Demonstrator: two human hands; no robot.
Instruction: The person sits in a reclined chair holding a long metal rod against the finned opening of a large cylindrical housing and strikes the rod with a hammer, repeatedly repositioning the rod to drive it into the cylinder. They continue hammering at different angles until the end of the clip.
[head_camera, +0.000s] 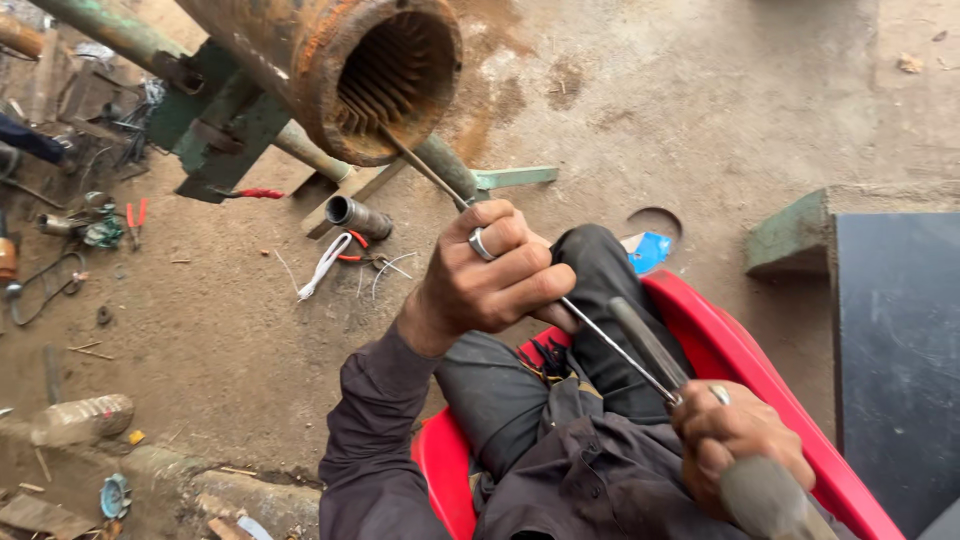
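A long thin metal rod (520, 265) runs on a slant from the person's lap up into the open mouth of a big rusty pipe (375, 75), whose inside wall is ribbed with lengthwise grooves. The rod's far tip sits inside that mouth, against the lower part of the grooved bore. The left hand (490, 275), with a ring on one finger, has its grip wrapped tight round the rod about halfway along, fingers curled over the top. The right hand (735, 435), also ringed, is closed low down by the lap on a thick grey handle (765, 495) at the near end, where a second, darker bar (650, 345) lies just beside the rod.

The person sits in a red plastic chair (745, 365), in a dark long-sleeved shirt and dark trousers, one knee raised under the rod. The pipe is carried on a green metal frame (215, 125) standing on a dirt floor (650, 110). On the floor beneath the pipe lie a short metal tube (358, 216), white wire (322, 265) and red-handled pliers (136, 218). A plastic bottle (82, 418) lies at the lower left, and a blue scrap (650, 250) rests beyond the knee. A dark flat panel (898, 350) stands at the right.
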